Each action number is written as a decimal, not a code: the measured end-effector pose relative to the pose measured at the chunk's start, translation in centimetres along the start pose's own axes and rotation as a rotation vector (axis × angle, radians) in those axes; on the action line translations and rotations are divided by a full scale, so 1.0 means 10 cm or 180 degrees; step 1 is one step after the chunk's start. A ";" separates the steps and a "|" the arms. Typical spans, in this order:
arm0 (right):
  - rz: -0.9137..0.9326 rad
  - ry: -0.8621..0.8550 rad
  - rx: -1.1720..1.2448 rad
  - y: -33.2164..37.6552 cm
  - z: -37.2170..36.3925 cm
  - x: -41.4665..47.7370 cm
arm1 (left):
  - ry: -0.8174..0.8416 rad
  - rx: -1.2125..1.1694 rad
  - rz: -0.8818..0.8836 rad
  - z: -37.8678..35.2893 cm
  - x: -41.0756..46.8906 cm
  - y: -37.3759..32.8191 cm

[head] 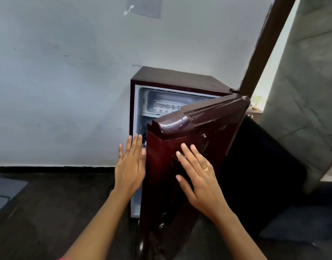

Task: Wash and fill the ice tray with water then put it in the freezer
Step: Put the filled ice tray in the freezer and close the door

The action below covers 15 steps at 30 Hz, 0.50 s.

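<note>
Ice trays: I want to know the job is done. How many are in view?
1: a pale ice tray lies in the freezer compartment at the top of the fridge. The half-open door hides that compartment's right side, so more may be hidden.

The fridge body (172, 77) is finished in a dark maroon, and the same maroon is carried on its door (208, 124), glossy and broken by pale scuffs and highlights. The fridge lining (138, 109) is seen as white, and the ice tray (167, 106) as a pale whitish grid (blurred). The wall (58, 91) is painted a pale blue-grey, marked with faint dark streaks, and a darker grey patch (144, 6) is set near its top. A black skirting strip (49, 168) is laid above the dark brown floor (49, 212). A gold ring (206, 168) is worn on the right hand (197, 177). The door frame (264, 44) is dark brown.
</note>
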State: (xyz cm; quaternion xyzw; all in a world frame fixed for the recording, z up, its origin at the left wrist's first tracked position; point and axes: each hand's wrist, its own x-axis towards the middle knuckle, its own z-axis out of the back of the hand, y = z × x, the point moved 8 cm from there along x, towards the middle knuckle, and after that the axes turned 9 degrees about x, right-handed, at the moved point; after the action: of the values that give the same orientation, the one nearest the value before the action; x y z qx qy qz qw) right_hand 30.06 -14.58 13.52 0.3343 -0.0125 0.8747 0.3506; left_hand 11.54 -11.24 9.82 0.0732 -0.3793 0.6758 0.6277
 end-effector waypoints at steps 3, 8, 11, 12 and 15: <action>-0.0036 0.0219 0.0084 -0.03 -0.28 0.22 | -0.0100 -0.0159 -0.0016 0.06 0.17 0.11; 0.0007 0.0403 0.0394 -0.03 -0.66 0.66 | -0.0057 -0.0009 0.0004 0.05 0.52 0.34; 0.0030 0.0460 0.0393 -0.06 -0.86 0.91 | 0.0037 0.0080 0.0045 -0.01 0.74 0.48; 0.0047 0.0482 0.0351 -0.06 -0.91 0.99 | 0.0083 0.0111 0.0067 -0.04 0.81 0.52; 0.0052 0.0523 0.0261 -0.08 -1.09 1.23 | 0.0236 0.0046 0.0176 -0.15 1.04 0.63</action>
State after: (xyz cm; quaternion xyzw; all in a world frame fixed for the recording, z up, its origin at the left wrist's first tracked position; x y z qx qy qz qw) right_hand 17.73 -3.74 12.25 0.2753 0.0494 0.9018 0.3293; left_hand 4.28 -1.61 12.14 0.0422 -0.3528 0.6979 0.6219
